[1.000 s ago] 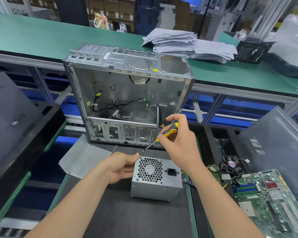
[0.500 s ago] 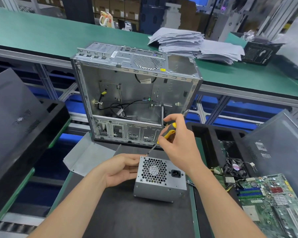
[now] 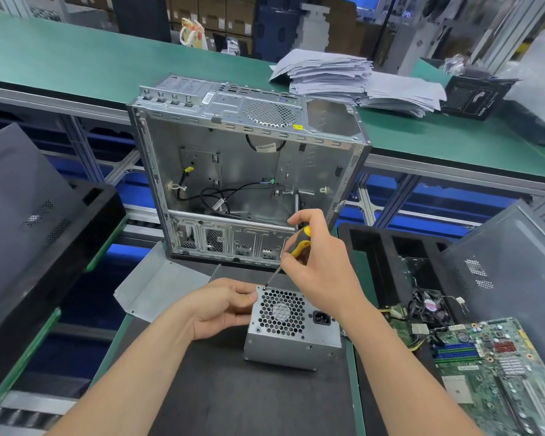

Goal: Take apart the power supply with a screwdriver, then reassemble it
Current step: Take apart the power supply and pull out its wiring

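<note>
Dark matting (image 3: 202, 388) covers the near worktop, with a long green bench (image 3: 76, 64) running across behind it at 12 o'clock. At the centre of the mat, slightly toward 4 o'clock, a grey, box-shaped metal power supply (image 3: 291, 344) is set with its honeycomb fan grille facing upward and its black mains socket toward 3 o'clock. The long axis of that upper face runs from 9 to 3 o'clock.

The power supply is gripped at its 9 o'clock side by the left hand (image 3: 224, 306), whose fingers are curled round the edge near the far corner. A yellow-and-black-handled screwdriver (image 3: 299, 243) is pinched at its handle by the curled fingers and thumb of the right hand (image 3: 321, 272). The screwdriver is slanted, handle high toward 1 o'clock and thin shaft running down toward 7 o'clock, with the tip placed on the far 9 o'clock corner of the grille face.

Just behind, at 12 o'clock, an open silver computer case (image 3: 249, 184) is stood upright, black cables lying inside it. A bent grey sheet-metal panel (image 3: 161, 287) lies at 10 o'clock of the power supply. At 3 to 4 o'clock a green motherboard (image 3: 491, 372) is seen, and a heap of white papers (image 3: 343, 77) lies on the bench at 1 o'clock.
</note>
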`<state>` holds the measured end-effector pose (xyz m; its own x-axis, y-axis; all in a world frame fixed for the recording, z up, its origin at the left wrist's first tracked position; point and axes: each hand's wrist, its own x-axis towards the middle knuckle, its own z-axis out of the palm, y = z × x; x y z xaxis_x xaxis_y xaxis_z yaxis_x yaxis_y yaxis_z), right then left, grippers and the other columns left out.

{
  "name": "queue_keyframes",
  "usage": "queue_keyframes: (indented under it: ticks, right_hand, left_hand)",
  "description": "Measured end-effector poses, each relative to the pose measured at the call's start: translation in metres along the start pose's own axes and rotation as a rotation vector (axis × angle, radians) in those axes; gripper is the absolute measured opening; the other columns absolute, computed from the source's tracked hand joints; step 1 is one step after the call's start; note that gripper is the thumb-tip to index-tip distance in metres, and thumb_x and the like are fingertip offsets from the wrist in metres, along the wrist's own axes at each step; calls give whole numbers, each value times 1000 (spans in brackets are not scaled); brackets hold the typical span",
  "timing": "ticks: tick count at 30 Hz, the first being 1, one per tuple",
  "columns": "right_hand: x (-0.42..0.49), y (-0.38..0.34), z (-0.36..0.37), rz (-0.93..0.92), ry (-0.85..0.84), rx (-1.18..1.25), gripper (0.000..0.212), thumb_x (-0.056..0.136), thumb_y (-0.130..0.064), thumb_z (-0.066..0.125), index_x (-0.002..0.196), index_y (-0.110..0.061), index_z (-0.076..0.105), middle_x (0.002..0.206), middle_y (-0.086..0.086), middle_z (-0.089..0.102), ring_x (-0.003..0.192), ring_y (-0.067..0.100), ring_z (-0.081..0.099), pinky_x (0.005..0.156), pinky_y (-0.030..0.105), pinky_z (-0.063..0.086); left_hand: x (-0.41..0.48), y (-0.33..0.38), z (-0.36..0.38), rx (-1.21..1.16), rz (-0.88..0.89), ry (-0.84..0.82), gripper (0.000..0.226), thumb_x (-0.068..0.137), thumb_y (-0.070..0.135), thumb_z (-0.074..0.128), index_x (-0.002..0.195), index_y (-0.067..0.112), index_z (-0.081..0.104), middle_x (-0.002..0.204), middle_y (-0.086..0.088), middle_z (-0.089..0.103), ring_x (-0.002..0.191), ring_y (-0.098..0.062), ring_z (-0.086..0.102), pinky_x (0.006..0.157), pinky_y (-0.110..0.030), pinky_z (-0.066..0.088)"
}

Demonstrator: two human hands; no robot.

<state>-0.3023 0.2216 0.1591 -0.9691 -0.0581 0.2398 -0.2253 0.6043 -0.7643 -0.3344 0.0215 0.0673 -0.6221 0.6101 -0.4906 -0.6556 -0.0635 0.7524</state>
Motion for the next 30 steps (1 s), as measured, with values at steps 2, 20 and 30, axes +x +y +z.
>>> queue_keyframes:
  ticks: [2,20,30]
  right_hand:
    - [1,0,0,-5,-11,-5,52,89,-10,69,118,-41,39,86,-11,65,71,11,63,61,17,50]
    - [23,-18,-13,-188,-321,-220,36,95,-14,72,107,-35,45,85,-8,67,70,14,61,61,28,51]
    - [29,-17,11,-129,-138,-82,25,90,-27,77,95,-33,53,79,-5,69,66,20,64,71,44,55]
  left_hand:
    - [0,-1,0,-12,1,1,32,102,-2,53,130,-7,65,132,-23,68,129,-33,63,113,-48,48]
    - [0,6,10,103,26,66,29,99,-3,52,115,-2,76,117,-22,75,107,-28,73,92,-38,60]
    - [6,3,16,147,48,148,25,100,5,56,106,2,80,111,-21,77,96,-27,74,88,-40,61]
